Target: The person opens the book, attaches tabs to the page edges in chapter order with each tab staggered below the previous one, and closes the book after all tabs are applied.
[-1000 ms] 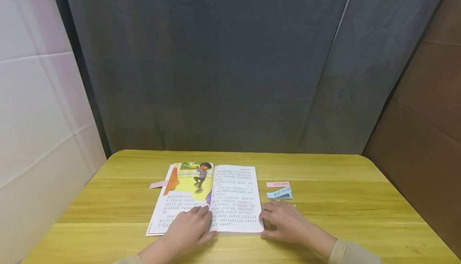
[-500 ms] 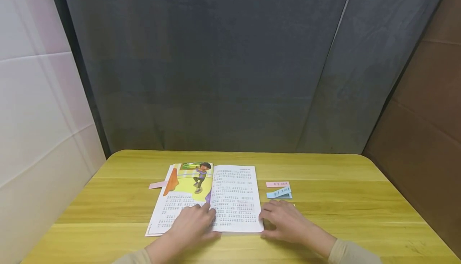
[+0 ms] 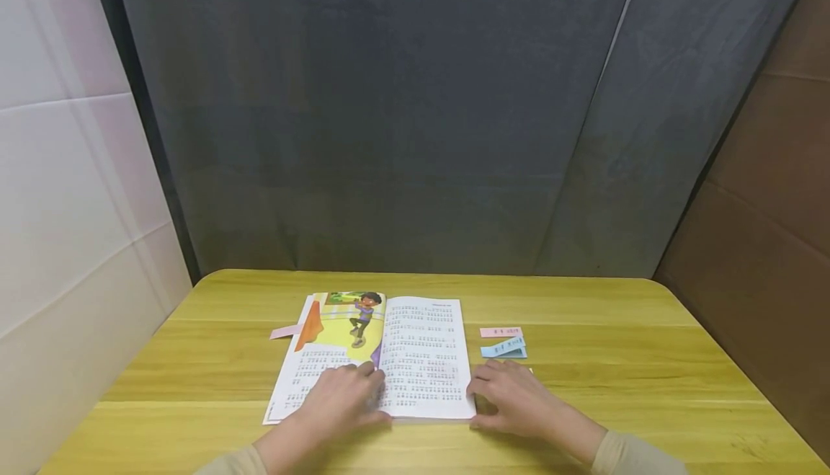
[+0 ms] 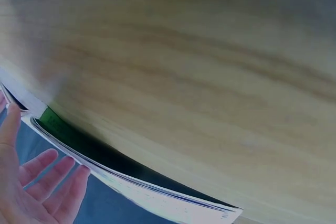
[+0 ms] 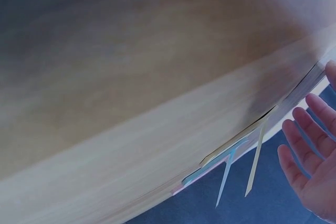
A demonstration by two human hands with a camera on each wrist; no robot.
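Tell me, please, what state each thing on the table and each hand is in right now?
Book: open, flat on the table.
Left hand: fingers straight, pressing the book's lower pages near the spine.
Right hand: relaxed, at the book's right edge.
Pink slip: lying flat, right of the book.
Blue slip: folded, partly raised.
Pink slip at left: sticking out from under the book.

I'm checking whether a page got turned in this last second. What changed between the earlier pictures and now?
Very little. The left hand slid slightly across the bottom of the open book near its centre fold and back, flat on the page; no page was lifted. The right hand stayed at the book's right edge. The pink strip and blue strip lie unmoved on the table.
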